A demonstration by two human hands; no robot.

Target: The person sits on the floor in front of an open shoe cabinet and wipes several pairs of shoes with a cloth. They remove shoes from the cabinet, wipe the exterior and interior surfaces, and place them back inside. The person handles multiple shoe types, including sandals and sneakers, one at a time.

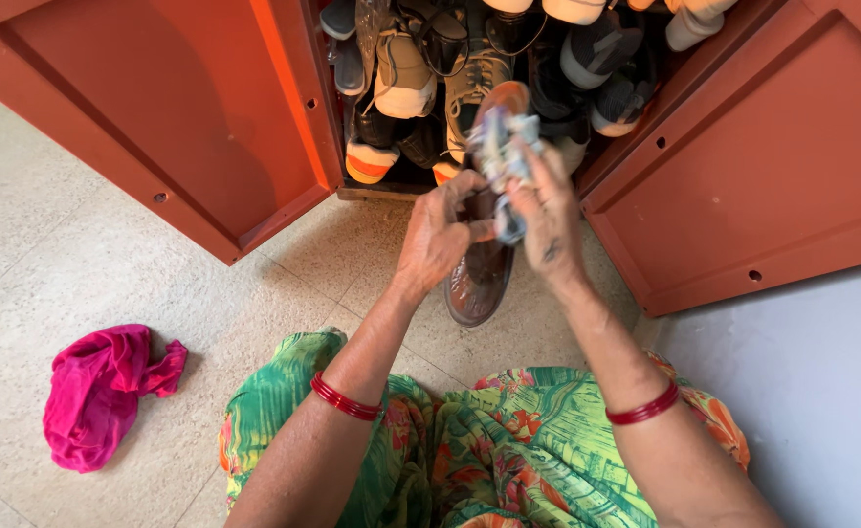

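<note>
No packages, labels, signs or screens anywhere in sight.
</note>
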